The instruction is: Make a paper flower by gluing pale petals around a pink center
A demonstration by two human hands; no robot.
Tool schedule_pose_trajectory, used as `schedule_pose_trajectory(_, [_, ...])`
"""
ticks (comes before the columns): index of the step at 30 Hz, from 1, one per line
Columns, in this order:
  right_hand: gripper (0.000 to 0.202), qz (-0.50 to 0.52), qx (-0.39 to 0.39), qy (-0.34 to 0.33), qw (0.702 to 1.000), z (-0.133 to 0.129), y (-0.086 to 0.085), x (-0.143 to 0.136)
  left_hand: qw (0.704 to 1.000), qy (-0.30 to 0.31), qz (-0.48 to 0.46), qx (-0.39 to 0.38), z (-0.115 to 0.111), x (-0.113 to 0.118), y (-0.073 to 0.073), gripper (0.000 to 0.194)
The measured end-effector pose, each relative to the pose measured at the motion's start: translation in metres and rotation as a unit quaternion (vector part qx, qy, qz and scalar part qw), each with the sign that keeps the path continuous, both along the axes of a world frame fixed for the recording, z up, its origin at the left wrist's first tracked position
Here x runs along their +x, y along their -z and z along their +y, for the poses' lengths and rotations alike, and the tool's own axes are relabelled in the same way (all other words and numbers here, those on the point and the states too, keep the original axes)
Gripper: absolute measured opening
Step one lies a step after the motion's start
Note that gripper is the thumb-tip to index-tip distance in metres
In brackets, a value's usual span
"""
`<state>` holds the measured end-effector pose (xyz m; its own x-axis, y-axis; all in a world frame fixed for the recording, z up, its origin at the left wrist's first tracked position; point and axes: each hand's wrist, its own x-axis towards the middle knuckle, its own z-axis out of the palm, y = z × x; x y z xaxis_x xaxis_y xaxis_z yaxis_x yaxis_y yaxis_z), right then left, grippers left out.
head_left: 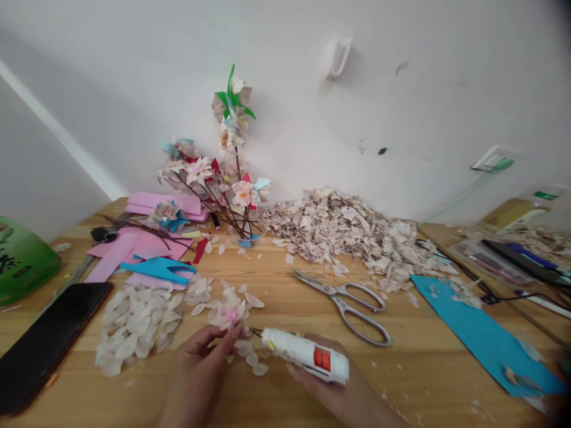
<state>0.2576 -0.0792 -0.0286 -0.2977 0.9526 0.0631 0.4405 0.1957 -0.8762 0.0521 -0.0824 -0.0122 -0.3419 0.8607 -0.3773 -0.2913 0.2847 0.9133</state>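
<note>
A small flower with a pink centre and pale petals (pixel 229 315) is pinched between the fingertips of my left hand (pixel 207 352), at the lower middle. Just right of it, my right hand (pixel 328 380) is closed around a white glue tube (pixel 298 352) with a red patch. The tube's dark, thin tip points left toward the flower; whether they touch is unclear. Loose translucent petals (pixel 138 324) lie in a pile left of my left hand, and a few more rest below the flower. Silver scissors (pixel 348 300) lie partly open beyond the tube.
Petal flowers on twigs (pixel 244 195) stand in a clear dish before the wall. Behind the scissors is a heap of dried petals (pixel 343 223). A black phone (pixel 49 345) and pink sheets (pixel 165 244) lie left, a blue sheet (pixel 477 333) right.
</note>
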Motion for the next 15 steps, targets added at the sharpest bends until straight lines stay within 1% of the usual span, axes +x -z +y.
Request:
schedule_pose_trajectory(5, [0.019,-0.003,-0.009,0.035,0.999,0.015,0.002,0.007,1.0,0.019,0.019,0.013,-0.001,0.001,0.004,0.024])
schedule_pose_trajectory(9, [0.023,-0.05,0.052,0.113,0.991,0.034,0.004,0.017,0.998,0.052,0.023,0.032,-0.002,0.0,0.008,0.022])
schedule_pose_trajectory(12, [0.025,-0.064,0.087,0.164,0.981,0.046,0.013,0.02,0.995,0.079,0.023,0.057,-0.004,0.001,0.008,0.021])
schedule_pose_trajectory(15, [0.027,-0.071,0.092,0.183,0.976,0.053,0.023,0.021,0.994,0.086,0.032,0.067,-0.006,0.003,0.007,0.02])
